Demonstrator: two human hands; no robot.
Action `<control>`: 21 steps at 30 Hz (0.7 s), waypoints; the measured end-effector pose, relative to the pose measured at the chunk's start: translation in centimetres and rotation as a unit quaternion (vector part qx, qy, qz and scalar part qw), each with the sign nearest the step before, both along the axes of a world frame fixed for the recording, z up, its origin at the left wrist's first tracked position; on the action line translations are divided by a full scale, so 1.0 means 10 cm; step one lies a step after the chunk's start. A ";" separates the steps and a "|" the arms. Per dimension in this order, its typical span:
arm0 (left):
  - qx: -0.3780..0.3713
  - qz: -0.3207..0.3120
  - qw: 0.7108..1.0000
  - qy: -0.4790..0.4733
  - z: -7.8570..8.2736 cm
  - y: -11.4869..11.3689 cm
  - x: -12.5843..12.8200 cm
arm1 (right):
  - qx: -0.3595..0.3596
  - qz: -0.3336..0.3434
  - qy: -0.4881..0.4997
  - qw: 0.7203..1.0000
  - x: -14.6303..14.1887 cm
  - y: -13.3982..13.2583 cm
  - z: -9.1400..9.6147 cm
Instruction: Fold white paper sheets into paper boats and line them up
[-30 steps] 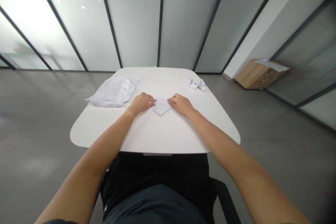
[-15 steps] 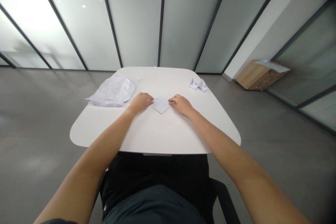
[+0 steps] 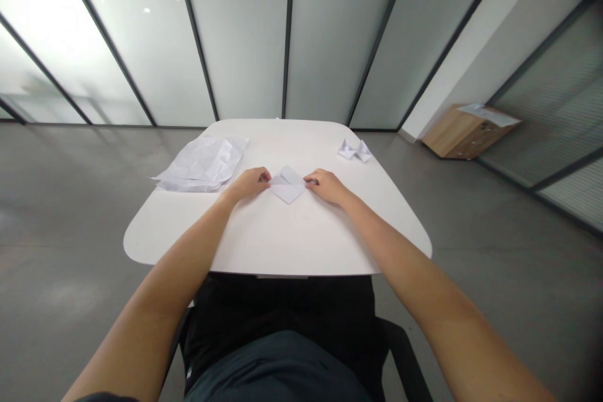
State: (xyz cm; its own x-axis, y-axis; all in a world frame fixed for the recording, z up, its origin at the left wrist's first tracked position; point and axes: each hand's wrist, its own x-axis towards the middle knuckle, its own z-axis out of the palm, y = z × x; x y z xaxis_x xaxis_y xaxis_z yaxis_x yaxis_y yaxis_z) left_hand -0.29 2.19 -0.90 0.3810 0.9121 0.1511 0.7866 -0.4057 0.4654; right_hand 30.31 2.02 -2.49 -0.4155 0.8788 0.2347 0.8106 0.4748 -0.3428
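Observation:
A folded piece of white paper (image 3: 287, 184) lies at the middle of the white table (image 3: 282, 232), in a diamond shape with its upper layer creased up into a point. My left hand (image 3: 249, 183) pinches its left corner. My right hand (image 3: 326, 186) grips its right corner with the fingertips. A crumpled, partly flattened white sheet (image 3: 200, 165) lies to the left of my left hand. Further off at the back right sits a small folded paper shape (image 3: 354, 151), resembling a paper boat.
The table's rounded edges end over a grey concrete floor. Frosted glass panels stand behind it. A wooden cabinet (image 3: 464, 137) with papers on top stands at the right by the wall. My dark-clothed lap and a black chair armrest (image 3: 400, 358) are below the table's near edge.
The folded paper's upper layer has risen from a flat diamond into a raised point. Its side corners have drawn slightly inward, with both hands holding them.

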 end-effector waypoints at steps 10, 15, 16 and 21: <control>-0.018 -0.063 0.997 -0.028 0.01 0.00 -0.10 | -0.027 0.020 0.071 0.997 0.01 -0.02 0.00; -0.022 -0.066 0.997 -0.028 0.01 0.02 -0.15 | -0.022 0.033 0.061 0.997 0.03 -0.03 0.01; -0.017 -0.066 0.997 -0.021 0.01 0.03 -0.15 | -0.019 0.037 0.055 0.998 0.04 -0.02 0.01; -0.003 -0.074 0.997 0.016 0.05 0.02 -0.14 | -0.006 0.037 0.030 0.999 0.06 0.02 -0.02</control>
